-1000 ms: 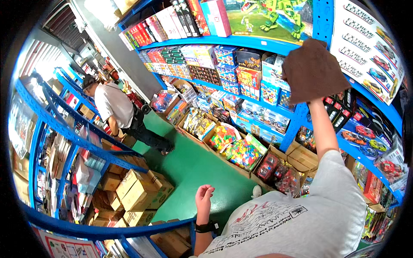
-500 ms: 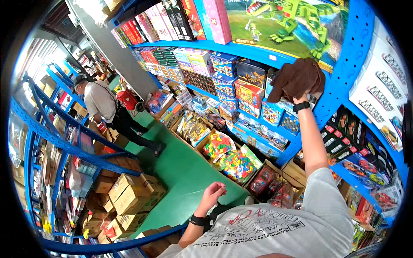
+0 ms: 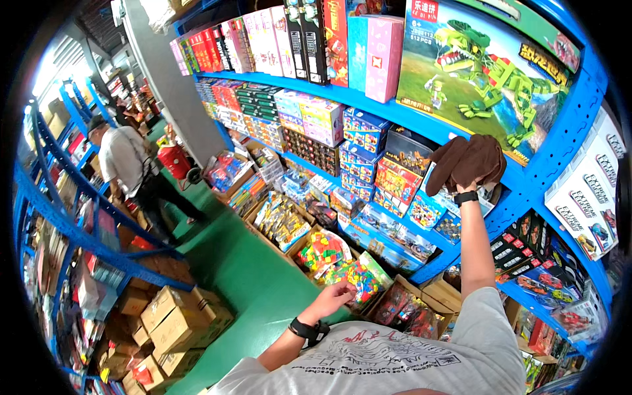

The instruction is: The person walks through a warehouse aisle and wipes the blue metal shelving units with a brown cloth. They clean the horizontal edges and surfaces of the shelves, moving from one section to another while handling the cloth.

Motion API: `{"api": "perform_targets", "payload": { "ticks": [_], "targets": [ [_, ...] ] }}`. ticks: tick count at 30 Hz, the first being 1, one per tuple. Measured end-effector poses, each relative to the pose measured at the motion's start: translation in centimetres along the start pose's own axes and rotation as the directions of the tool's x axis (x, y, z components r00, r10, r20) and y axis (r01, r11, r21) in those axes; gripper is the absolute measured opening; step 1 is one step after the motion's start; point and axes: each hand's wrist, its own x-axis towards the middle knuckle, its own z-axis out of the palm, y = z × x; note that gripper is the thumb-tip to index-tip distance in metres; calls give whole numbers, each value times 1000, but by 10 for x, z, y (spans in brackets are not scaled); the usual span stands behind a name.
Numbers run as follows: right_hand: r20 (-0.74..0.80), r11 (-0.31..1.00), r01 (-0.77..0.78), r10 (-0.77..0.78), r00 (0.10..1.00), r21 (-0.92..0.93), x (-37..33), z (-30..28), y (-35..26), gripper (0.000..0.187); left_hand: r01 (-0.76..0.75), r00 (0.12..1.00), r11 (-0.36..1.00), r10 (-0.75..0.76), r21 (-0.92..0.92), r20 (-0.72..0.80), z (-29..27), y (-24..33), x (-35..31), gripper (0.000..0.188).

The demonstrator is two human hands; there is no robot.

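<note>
One cloth: brown (image 3: 471, 158), bunched at the blue shelf (image 3: 415, 120) edge below the dinosaur box (image 3: 487, 72); contact unclear.
Right hand (image 3: 466, 188): grip around cloth, fingers mostly hidden.
Left hand (image 3: 334, 298): grip empty, loosely bent, near bagged bricks (image 3: 361, 273).
Progress: probably mid-work; share done or left unreadable.
Room: upright (image 3: 573, 141) just right; boxes (image 3: 395, 181) crowd beneath; green floor (image 3: 257, 296) leftward.
</note>
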Motion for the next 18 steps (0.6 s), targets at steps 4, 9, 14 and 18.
{"api": "perform_targets", "payload": {
  "ticks": [4,9,14,18],
  "targets": [
    [-23,978,65,-71,997,-196,-4,-26,38,58,-79,993,995,73,65,93,-52,32,23,15],
    [-175,988,-2,-26,984,-153,8,2,-50,57,-96,991,993,102,73,-84,-130,57,-10,13],
    [-331,976,54,-123,936,-210,78,-62,-122,56,-17,997,994,24,111,-67,-175,54,-24,14],
    [-312,963,136,-207,927,-234,136,-57,-180,56,14,999,977,-4,214,-47,-195,60,-30,19]
  ]
}}
